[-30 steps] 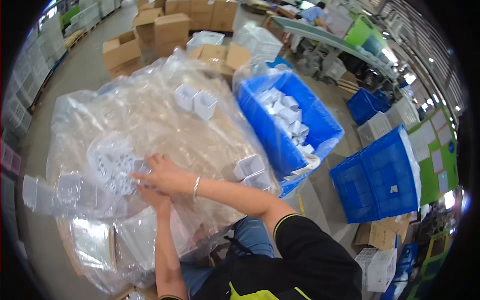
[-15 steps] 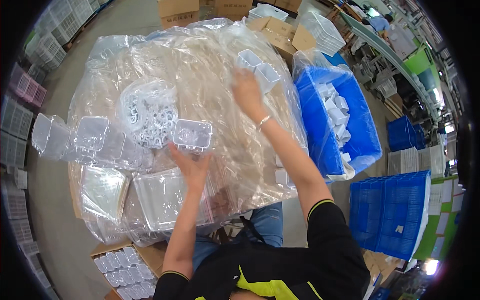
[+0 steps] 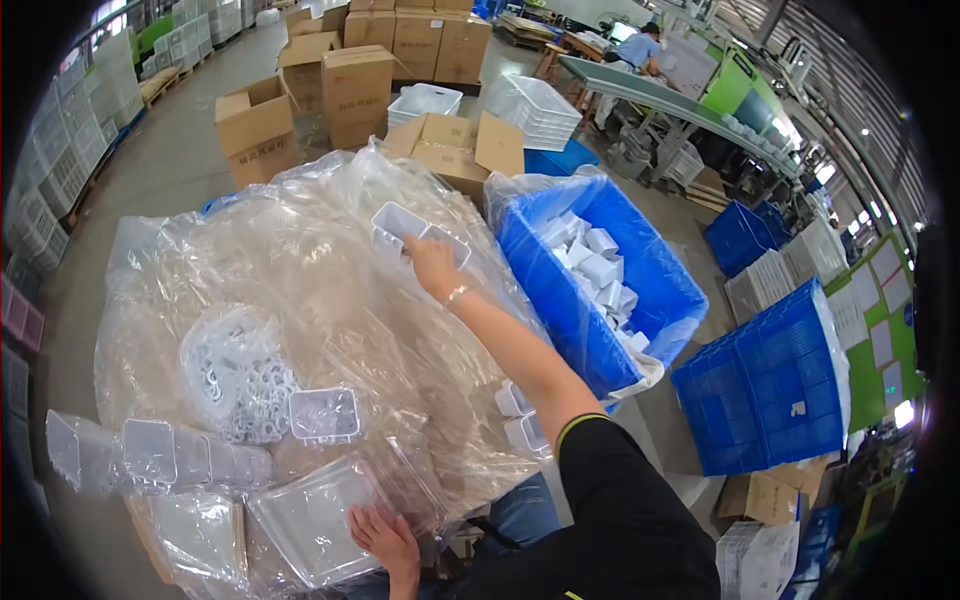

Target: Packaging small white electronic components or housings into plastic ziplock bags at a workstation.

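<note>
Two white open plastic boxes (image 3: 397, 219) stand side by side on the film-covered table (image 3: 330, 300). My right hand (image 3: 434, 268) reaches far out to them, fingers closed on the near wall of the left box. My left hand (image 3: 385, 538) lies open, fingers spread, on a stack of clear plastic bags (image 3: 315, 510) at the table's near edge. Beyond that stack sits a clear plastic box (image 3: 325, 414), beside a bag of small white ring-shaped parts (image 3: 240, 375). A row of nested clear boxes (image 3: 195, 455) lies to the left.
A blue lined bin (image 3: 655, 290) holding several white boxes stands right of the table. Two more white boxes (image 3: 525, 434) lie near the table's right edge. Open cartons (image 3: 255, 130) stand beyond the table, and a blue crate stack (image 3: 760, 385) stands at right. A person (image 3: 637, 50) sits far off.
The view has tilted up and shifted right. My left hand has left the clear box for the bag stack. My right hand has moved onto the white boxes.
</note>
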Motion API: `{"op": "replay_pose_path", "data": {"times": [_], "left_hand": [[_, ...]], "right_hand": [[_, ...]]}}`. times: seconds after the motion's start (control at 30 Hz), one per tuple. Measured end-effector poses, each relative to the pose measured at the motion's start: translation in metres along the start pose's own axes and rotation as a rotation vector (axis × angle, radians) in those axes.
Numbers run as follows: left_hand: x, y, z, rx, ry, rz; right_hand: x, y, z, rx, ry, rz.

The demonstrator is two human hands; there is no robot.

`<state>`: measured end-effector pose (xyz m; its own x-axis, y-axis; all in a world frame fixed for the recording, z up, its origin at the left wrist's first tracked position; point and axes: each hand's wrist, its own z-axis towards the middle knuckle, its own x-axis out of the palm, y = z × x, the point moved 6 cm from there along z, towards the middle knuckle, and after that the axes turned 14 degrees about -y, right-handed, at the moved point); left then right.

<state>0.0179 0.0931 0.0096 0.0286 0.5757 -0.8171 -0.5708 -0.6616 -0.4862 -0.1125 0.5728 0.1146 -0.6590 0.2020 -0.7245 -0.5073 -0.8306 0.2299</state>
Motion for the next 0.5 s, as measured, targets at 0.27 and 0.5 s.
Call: {"op": "replay_pose_path", "data": {"times": [0.27, 0.5], "left_hand": [[-0.004, 0.009, -0.035, 0.002, 0.021, 0.034], [0.016, 0.011, -0.021, 0.064, -0.086, 0.000]], "right_hand": [[-0.130, 0.079, -0.145, 0.060, 0.219, 0.056], [-0.098, 0.035, -0.209, -0.017, 0.287, -0.015]]}}
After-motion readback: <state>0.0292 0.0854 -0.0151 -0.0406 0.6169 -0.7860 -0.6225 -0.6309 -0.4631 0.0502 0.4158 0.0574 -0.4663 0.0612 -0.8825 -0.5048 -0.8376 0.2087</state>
